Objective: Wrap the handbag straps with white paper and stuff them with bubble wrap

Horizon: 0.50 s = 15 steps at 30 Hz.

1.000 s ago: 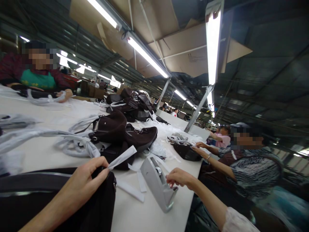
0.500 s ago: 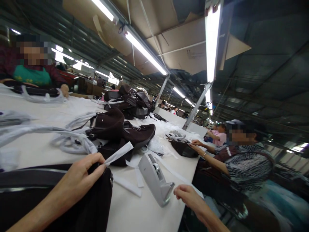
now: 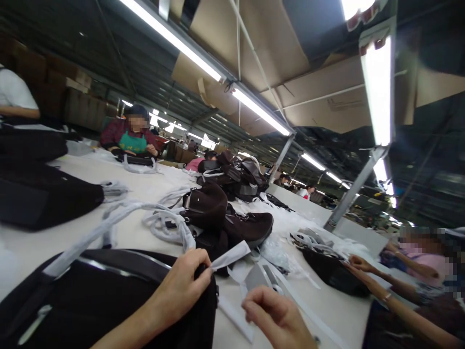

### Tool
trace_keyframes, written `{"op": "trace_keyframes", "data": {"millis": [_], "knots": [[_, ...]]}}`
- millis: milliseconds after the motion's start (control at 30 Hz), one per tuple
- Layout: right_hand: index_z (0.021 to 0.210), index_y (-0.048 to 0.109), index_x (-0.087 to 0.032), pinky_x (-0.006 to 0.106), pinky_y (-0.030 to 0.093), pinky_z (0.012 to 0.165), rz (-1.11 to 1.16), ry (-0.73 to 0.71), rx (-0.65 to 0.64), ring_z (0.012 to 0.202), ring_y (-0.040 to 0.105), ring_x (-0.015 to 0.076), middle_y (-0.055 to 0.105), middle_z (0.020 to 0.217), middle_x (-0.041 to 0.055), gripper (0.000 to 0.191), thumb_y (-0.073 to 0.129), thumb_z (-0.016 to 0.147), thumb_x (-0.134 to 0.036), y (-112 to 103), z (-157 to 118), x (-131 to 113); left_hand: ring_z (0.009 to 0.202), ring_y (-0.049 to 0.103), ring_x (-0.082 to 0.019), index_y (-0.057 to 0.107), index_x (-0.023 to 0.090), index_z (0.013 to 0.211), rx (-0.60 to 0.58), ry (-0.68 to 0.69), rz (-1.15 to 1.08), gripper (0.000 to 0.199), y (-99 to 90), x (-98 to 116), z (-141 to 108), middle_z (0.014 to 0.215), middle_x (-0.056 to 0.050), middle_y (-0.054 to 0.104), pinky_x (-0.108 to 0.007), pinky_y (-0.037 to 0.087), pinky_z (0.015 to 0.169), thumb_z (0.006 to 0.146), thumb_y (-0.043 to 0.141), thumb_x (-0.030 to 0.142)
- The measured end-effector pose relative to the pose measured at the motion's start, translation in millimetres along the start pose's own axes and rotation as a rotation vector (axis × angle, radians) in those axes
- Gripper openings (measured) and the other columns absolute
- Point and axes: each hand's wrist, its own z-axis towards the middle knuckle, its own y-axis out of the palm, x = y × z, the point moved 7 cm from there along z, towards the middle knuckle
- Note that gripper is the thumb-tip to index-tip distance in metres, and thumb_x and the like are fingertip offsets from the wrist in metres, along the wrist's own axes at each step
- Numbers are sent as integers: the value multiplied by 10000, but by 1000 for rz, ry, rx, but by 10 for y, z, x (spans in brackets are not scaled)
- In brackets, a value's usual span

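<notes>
Your left hand (image 3: 183, 281) has its grip together on the near end of a white strip (image 3: 232, 254), at the upper corner of the black bag (image 3: 145, 300). That bag lies in front of you on the worktop (image 3: 345, 310), its wrapped strap (image 3: 96, 232) arching over the top. Your right hand (image 3: 278, 315) is curled in front of the grey tape dispenser (image 3: 259, 277), hiding much of it; you cannot tell from here whether its thumb and fingers meet, or whether they hold a bit of clear tape.

The strip's far end stands free, so it could fold or spring loose if your left pinch slackens, since only 1 end looks held. With your right hand this near the dispenser, a knuckle might catch on it or knock it askew. The loose strip (image 3: 236, 318) beside the bag and the long strip (image 3: 308, 310) by your right hand could snag or cling to tape if you sweep low. The bag looks soft, so pressing hard on that corner could make it sag and shift the wrap.
</notes>
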Motion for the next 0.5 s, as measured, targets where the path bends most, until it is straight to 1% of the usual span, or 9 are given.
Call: {"op": "trace_keyframes", "data": {"millis": [67, 100, 167, 267, 400, 500], "knots": [[763, 692, -207, 264, 447, 652, -5, -106, 46, 681, 571, 170, 651, 698, 12, 336, 588, 908, -493, 212, 232, -240, 812, 557, -205, 532, 201, 768, -2, 2, -6, 99, 4, -3, -1, 823, -24, 594, -313, 388, 745, 838, 461, 210], [766, 690, -201, 250, 445, 640, -11, -135, 62, 674, 569, 164, 650, 696, 9, 314, 582, 916, -454, 298, 323, -312, 815, 555, -204, 524, 202, 763, -4, 2, -7, 93, 5, -8, 4, 822, -23, 591, -312, 388, 746, 833, 463, 197], [774, 692, -193, 237, 443, 623, -27, -161, 89, 664, 565, 160, 644, 687, 6, 295, 569, 924, -415, 413, 450, -374, 822, 555, -203, 518, 202, 756, -6, -5, -8, 93, 7, -26, 18, 822, -24, 589, -309, 390, 749, 825, 465, 171], [729, 675, -187, 241, 442, 605, -11, -144, 128, 653, 555, 168, 646, 669, 12, 310, 579, 901, -426, 455, 533, -361, 842, 560, -204, 530, 199, 761, -11, -17, -19, 101, 13, -55, 34, 837, -30, 593, -310, 394, 767, 828, 471, 151], [667, 650, -181, 261, 463, 596, 94, -76, 183, 661, 576, 198, 665, 654, 37, 339, 611, 819, -482, 448, 566, -369, 847, 556, -209, 532, 195, 764, -10, 9, -40, 98, 18, -51, 36, 835, -31, 589, -318, 389, 770, 830, 475, 151], [635, 652, -175, 268, 455, 580, 143, -57, 208, 636, 563, 197, 653, 621, 40, 356, 631, 778, -500, 456, 588, -395, 844, 553, -211, 532, 193, 768, -16, 10, -43, 94, 19, -47, 34, 835, -32, 588, -320, 383, 761, 828, 473, 151]]}}
